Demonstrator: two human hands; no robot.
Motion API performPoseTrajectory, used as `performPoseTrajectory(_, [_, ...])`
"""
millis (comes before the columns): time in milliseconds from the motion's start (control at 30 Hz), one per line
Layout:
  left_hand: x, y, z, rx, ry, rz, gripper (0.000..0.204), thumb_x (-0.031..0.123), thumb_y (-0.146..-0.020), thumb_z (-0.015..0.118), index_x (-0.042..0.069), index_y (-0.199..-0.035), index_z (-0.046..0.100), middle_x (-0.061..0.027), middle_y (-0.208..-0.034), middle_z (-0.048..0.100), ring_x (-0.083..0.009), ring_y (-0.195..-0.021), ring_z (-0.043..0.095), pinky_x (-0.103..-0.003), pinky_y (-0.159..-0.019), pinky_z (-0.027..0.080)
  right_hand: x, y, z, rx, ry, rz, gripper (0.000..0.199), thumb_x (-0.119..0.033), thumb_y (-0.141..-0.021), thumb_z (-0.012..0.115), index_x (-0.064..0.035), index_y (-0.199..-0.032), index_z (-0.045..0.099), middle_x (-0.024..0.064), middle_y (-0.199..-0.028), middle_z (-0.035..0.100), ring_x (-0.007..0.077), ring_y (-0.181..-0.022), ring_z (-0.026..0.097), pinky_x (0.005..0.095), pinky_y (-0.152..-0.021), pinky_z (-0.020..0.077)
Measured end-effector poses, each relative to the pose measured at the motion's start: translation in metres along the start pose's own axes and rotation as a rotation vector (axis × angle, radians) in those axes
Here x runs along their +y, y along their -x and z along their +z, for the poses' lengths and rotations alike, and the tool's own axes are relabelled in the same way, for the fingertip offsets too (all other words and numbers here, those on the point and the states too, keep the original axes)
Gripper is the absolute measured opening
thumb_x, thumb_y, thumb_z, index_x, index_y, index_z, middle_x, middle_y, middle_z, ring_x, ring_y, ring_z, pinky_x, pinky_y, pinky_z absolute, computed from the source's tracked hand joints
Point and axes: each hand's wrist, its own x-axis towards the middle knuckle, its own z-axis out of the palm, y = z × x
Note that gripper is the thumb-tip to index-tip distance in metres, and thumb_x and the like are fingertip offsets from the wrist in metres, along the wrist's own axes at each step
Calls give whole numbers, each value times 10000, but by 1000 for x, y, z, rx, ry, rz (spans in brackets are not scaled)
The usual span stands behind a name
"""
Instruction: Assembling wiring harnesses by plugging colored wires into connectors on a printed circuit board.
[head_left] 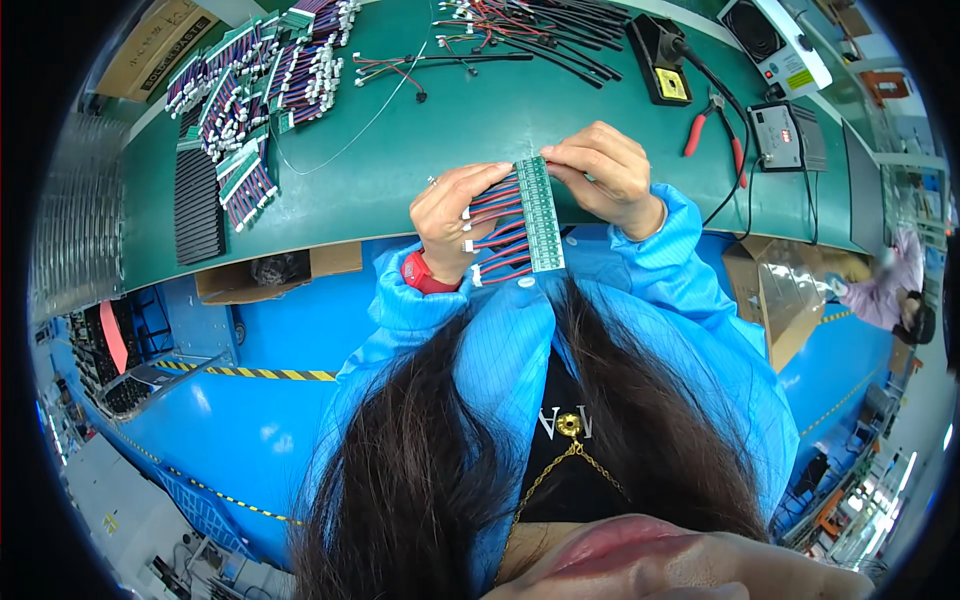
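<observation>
Between my hands, above the table's near edge, is a green circuit board panel (pixel 541 215) made of narrow strips side by side. Red, blue and black wires (pixel 500 228) run from its left side to small white plugs. My left hand (pixel 452 212) is closed round the panel's far left corner and the wires there. At the far right corner, my right hand (pixel 605 172) pinches the panel's edge between thumb and fingers. Whether a small part is also in that pinch is too fine to make out.
Wired boards (pixel 240 90) lie heaped at the far left of the green table (pixel 390 130), near a black ribbed tray (pixel 198 205). Loose cables (pixel 540 35) lie at the back. A soldering iron stand (pixel 662 60), red-handled cutters (pixel 716 130) and a control box (pixel 785 137) are on the right.
</observation>
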Motion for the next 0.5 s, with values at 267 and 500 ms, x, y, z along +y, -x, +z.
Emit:
performPoseTrajectory(267, [-14, -4, -7, 49, -50, -2, 427, 32, -585, 708, 49, -1012, 718, -93, -963, 714, -220, -821, 669, -289, -741, 524, 13, -11, 18, -24, -19, -18, 294, 63, -634, 752, -20, -913, 710, 63, -791, 655, 162, -628, 569, 253, -542, 450])
performPoseTrajectory(500, [-19, 1, -10, 48, 79, -195, 437, 20, -612, 715, 57, -1048, 709, -88, -1001, 706, -207, -846, 657, -273, -760, 512, 18, -17, 24, -72, 25, -62, 289, 45, -660, 737, -52, -928, 687, 44, -822, 646, 165, -615, 551, 262, -539, 451])
